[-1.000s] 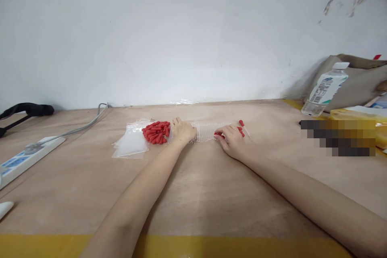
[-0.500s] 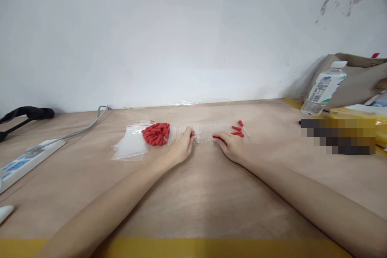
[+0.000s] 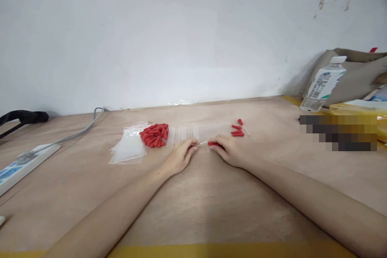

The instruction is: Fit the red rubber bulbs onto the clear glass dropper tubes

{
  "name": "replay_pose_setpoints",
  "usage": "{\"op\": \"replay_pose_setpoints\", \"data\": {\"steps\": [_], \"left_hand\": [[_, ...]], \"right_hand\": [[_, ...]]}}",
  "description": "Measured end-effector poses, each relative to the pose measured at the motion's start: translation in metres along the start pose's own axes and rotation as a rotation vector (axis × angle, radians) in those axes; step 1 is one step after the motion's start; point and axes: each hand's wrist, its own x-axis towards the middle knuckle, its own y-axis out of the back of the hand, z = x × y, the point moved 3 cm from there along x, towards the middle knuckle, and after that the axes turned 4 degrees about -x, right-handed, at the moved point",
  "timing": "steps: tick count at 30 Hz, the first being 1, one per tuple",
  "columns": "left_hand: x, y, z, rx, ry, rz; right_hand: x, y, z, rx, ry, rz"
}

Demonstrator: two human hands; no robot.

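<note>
Between finger and thumb, my left hand [image 3: 181, 156] pinches a thin clear dropper tube [image 3: 203, 143]. My right hand [image 3: 228, 150] is closed on a red rubber dropper bulb [image 3: 213, 144], its mouth at the tube's right end; I cannot tell whether the tube is inside it. Just behind both hands lies a row of clear tubes [image 3: 211, 130]. A heap of red bulbs [image 3: 154, 134] sits at the row's left end. Beyond my right hand are a few loose red bulbs [image 3: 237, 133] and a dropper [image 3: 241, 122] with its bulb fitted on a tube.
Clear plastic bags [image 3: 128, 151] lie left of the heap. A power strip [image 3: 33, 163] with a grey cable [image 3: 75, 134] is at far left, near a black object [image 3: 27, 117]. At right stand a water bottle [image 3: 323, 84], a grey bag [image 3: 356, 76] and yellow packages [image 3: 353, 109].
Both hands have drawn nearer to me, off the tube row. The tube in my left hand and the bulb in my right now meet end to end; before, they were apart.
</note>
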Motion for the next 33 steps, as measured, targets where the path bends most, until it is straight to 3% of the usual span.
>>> {"op": "replay_pose_setpoints", "data": {"steps": [12, 33], "left_hand": [[-0.001, 0.001, 0.002, 0.018, -0.076, 0.000], [0.000, -0.003, -0.002, -0.055, -0.099, -0.048]], "right_hand": [[0.002, 0.003, -0.005, -0.022, -0.075, -0.066], [-0.002, -0.005, 0.005, 0.058, 0.044, -0.019]]}}
